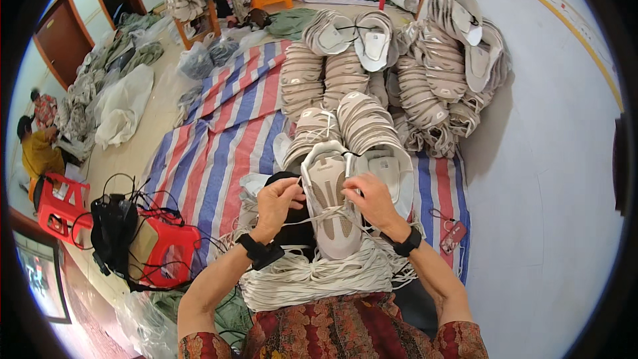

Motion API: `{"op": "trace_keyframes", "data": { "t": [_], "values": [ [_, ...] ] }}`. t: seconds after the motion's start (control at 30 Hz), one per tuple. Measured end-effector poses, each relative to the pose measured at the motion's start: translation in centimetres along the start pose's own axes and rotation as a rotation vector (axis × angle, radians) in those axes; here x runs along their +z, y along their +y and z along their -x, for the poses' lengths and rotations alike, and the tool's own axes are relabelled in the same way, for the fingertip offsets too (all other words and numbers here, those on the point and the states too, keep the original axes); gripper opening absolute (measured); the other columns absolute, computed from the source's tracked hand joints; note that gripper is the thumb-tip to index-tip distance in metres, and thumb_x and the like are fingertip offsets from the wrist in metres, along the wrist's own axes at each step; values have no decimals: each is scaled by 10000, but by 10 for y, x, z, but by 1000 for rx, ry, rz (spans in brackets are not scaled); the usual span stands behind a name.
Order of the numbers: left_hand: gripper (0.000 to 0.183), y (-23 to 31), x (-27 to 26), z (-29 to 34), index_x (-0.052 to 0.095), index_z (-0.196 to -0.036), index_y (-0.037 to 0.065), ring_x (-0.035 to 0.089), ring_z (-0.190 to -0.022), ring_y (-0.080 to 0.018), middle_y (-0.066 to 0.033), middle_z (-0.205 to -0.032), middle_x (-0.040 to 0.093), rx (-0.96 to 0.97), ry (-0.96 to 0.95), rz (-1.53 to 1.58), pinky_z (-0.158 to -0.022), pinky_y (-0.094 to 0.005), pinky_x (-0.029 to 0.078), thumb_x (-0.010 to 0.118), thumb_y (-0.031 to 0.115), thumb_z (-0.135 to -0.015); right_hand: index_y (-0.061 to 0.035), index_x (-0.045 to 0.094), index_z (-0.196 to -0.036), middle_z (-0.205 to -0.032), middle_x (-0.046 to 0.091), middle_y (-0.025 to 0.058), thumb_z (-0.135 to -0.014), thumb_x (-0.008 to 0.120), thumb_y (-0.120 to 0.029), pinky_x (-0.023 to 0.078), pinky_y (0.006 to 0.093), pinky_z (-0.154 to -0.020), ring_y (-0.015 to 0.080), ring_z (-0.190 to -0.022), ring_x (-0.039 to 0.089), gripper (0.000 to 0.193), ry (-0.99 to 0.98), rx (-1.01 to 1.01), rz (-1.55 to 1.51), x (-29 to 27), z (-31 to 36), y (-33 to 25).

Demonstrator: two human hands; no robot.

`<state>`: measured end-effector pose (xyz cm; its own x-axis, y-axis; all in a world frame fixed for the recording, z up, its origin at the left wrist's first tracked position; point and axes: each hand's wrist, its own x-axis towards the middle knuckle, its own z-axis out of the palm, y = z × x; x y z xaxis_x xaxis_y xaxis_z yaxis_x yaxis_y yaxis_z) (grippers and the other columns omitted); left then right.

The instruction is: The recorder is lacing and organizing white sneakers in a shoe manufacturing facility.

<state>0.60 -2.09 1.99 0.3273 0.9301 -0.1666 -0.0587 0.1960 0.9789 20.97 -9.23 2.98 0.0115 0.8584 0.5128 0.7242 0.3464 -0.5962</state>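
A beige and white shoe upper point(330, 185) with mesh panels lies in front of me, toe toward my body. A pale shoelace point(330, 214) crosses its middle, with loose ends trailing to the right. At the upper's left edge, my left hand point(276, 207) has thumb and fingers pinched together. My right hand point(373, 202) is closed in a similar pinch at the right edge. What is between the fingertips of either hand is too small to make out. Below the toe, a thick bundle of white shoelaces point(312, 282) lies across my lap.
Stacks of nested shoe uppers point(425, 86) stand ahead on a striped tarp point(222, 133). A red stool point(166, 252) and a black bag with cables point(113, 226) are at left. A red phone-like object point(453, 237) lies at right beside the white wall point(531, 193). Other people sit farther off.
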Motion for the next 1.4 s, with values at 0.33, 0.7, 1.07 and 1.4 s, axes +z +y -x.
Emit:
{"op": "trace_keyframes", "data": {
  "t": [0.33,0.7,1.07,1.4],
  "values": [
    [131,-29,-5,14,591,-855,-33,628,-645,-140,-78,-760,623,-246,-250,-275,-504,-230,522,564,93,-837,-26,559,-802,-734,507,118,-755,541,-86,431,397,-616,308,-704,537,78,-324,-20,94,39,2,-15],
    [144,-39,-4,18,542,-729,-34,574,-504,-155,-105,-608,595,260,-143,-579,-485,-265,453,536,89,-804,-21,602,-829,-743,492,111,-714,554,-82,427,378,-611,286,-700,531,138,-397,-3,44,33,-3,-16],
    [125,-26,7,11,542,-777,12,571,-542,-98,-47,-674,589,-404,-209,-155,-470,-219,476,545,120,-840,-51,625,-860,-748,515,95,-731,547,-92,435,375,-605,271,-704,550,156,-476,-24,-41,30,-5,-9],
    [102,-37,7,3,469,-795,24,560,-559,-97,-39,-683,573,-141,-254,-29,-505,-209,477,569,5,-802,-67,531,-665,-683,476,84,-702,553,-142,424,373,-512,242,-636,566,86,-394,-358,327,48,-6,8]
  ]
}}
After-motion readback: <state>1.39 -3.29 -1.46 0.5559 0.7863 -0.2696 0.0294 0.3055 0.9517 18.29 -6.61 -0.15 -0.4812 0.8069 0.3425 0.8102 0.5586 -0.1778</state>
